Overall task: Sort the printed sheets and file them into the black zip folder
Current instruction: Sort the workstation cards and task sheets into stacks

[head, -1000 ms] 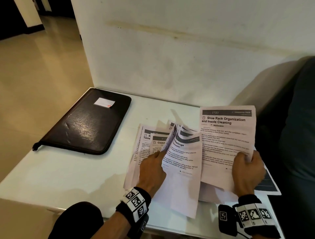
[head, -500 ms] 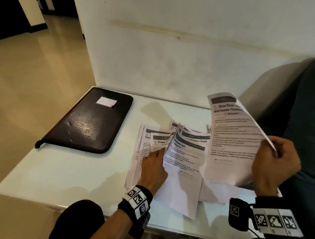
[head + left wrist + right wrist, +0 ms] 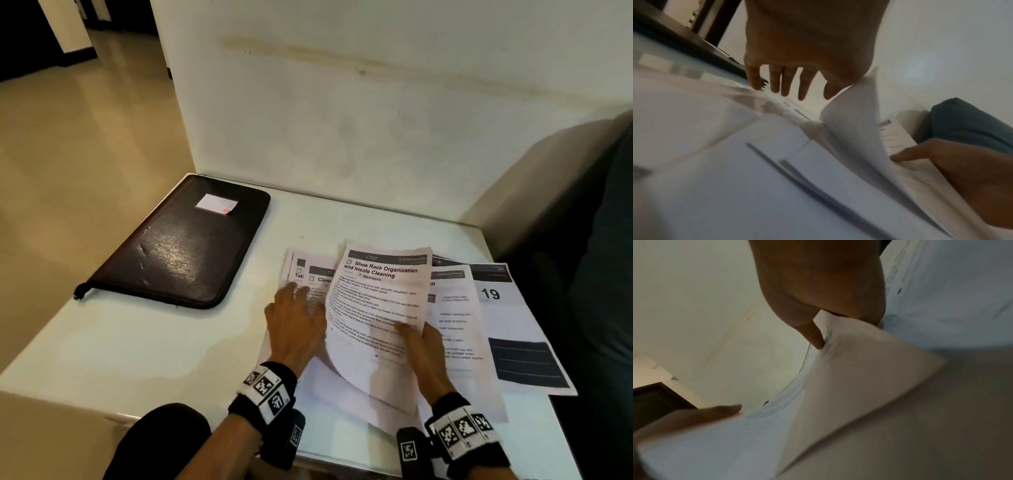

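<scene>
Head view: a white worktop (image 3: 144,346) is seen against a wall. The black zip folder (image 3: 178,250) lies closed at the far left, a small white label (image 3: 216,204) on its cover. Printed sheets (image 3: 479,329) are fanned out at the right, well apart from the folder. A sheet headed "Shoe Rack Organization and Insole Cleaning" (image 3: 376,308) is pinched near its right edge by the right hand (image 3: 423,346). The left hand (image 3: 296,322) is spread flat, fingers straight, on the left sheets; nothing is grasped.

Left wrist view: straight fingers (image 3: 786,81) are seen over blurred paper; the held sheet (image 3: 855,126) curls up at the right.

Right wrist view: the sheet (image 3: 838,369) is pinched by a thumb (image 3: 813,334) on top, other fingers hidden beneath.
</scene>
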